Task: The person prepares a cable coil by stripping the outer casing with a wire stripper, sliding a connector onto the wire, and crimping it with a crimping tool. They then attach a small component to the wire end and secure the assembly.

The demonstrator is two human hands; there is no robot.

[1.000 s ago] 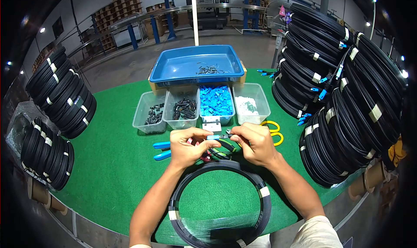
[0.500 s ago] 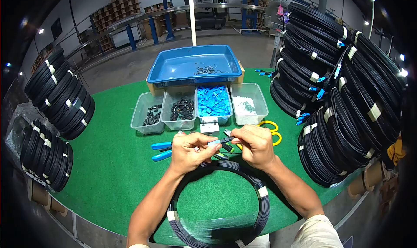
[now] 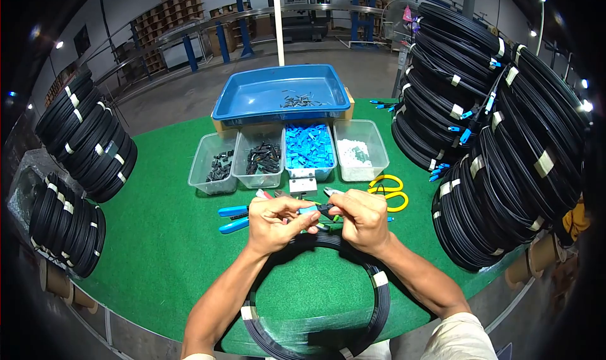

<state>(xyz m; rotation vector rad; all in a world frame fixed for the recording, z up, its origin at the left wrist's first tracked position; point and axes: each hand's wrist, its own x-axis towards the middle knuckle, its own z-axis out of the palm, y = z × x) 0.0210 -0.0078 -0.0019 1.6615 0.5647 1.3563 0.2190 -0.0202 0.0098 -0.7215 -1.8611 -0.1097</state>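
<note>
Between thumb and fingers, my left hand [image 3: 273, 226] pinches a small blue cable connector [image 3: 307, 210]. My right hand [image 3: 362, 220] is closed on a black connector piece [image 3: 324, 208], which meets the right end of the blue one. Fingertips partly cover both parts, so how far they fit together cannot be seen. Below the hands lies a coil of black cable [image 3: 382, 306] bound with pale tape. Blue-handled pliers [image 3: 233, 225] lie left of my left hand, and yellow-handled scissors [image 3: 396, 201] lie just beyond my right hand.
Clear bins of black parts [image 3: 264, 158], blue connector housings [image 3: 309, 148] and white pieces [image 3: 355, 152] line the table's far side. A blue tray [image 3: 252, 95] stands behind them. Stacked cable coils rise at left [image 3: 85, 139] and right [image 3: 505, 189].
My right hand has shifted slightly left and down, closer to my left hand. Less of the black piece shows between the fingers. My left hand stays nearly in place.
</note>
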